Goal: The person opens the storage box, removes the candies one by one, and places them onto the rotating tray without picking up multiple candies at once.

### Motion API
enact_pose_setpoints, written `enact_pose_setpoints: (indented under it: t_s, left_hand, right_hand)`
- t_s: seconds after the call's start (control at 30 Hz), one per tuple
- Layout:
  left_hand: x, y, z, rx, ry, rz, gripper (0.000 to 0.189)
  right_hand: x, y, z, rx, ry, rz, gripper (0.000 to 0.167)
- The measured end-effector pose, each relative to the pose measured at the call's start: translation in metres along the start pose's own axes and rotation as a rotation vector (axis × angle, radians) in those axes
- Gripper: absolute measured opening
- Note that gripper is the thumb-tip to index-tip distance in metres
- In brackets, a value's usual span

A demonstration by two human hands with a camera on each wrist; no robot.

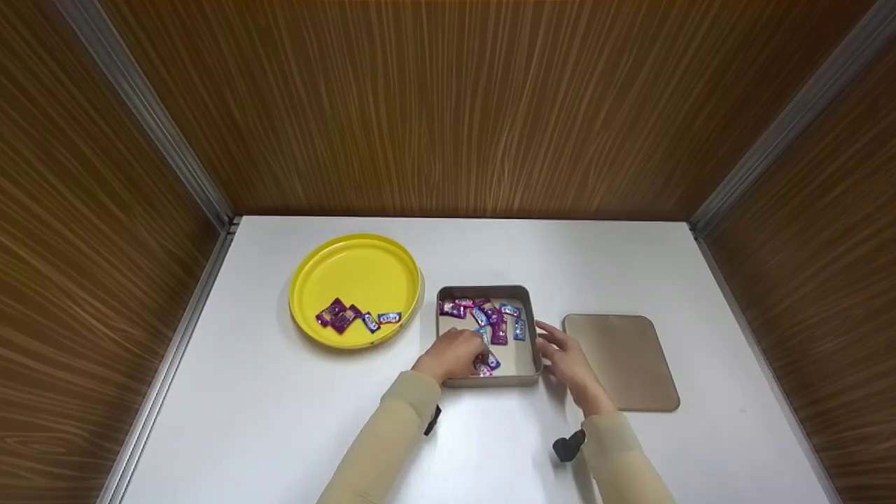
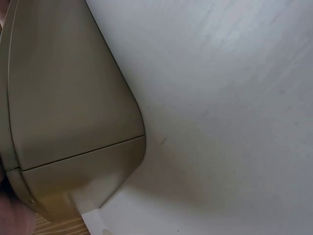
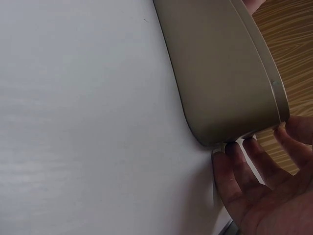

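A square metal tin (image 1: 498, 381) stands uncovered on the table with several small wrapped candies (image 1: 498, 329) inside, purple, blue and pink. My left hand (image 1: 453, 353) reaches over its near-left edge, fingers bent down among the candies; whether they pinch one is hidden. At the tin's right side is my right hand (image 1: 568, 358), its fingers (image 3: 257, 164) spread against the outer wall. In the left wrist view the tin's outside wall (image 2: 73, 88) fills the left part, and little of the left hand (image 2: 14, 215) shows.
To the left, a round yellow tray (image 1: 357, 269) holds several purple and blue candies (image 1: 343, 318) near its front rim. The tin's flat lid (image 1: 623, 364) lies right of the right hand. Wood-grain panels (image 1: 455, 105) enclose the white table (image 1: 266, 420) at back and sides.
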State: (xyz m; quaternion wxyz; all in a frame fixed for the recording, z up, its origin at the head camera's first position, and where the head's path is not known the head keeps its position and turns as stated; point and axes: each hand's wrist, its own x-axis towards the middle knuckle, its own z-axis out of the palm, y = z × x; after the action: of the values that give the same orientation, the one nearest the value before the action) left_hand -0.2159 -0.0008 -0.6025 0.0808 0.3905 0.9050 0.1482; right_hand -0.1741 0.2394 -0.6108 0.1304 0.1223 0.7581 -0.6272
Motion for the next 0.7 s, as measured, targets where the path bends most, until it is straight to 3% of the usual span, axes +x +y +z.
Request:
enact_pose_setpoints:
  t_s: [0.33, 0.7]
  left_hand:
    - [-0.0002, 0.0002, 0.0000, 0.040, 0.003, -0.006, 0.008]
    - [-0.0005, -0.0002, 0.0004, 0.025, 0.017, -0.015, 0.014]
  right_hand:
    - [0.0007, 0.0008, 0.0002, -0.001, -0.005, 0.007, 0.046]
    - [-0.0006, -0.0001, 0.0001, -0.007, 0.000, -0.010, 0.047]
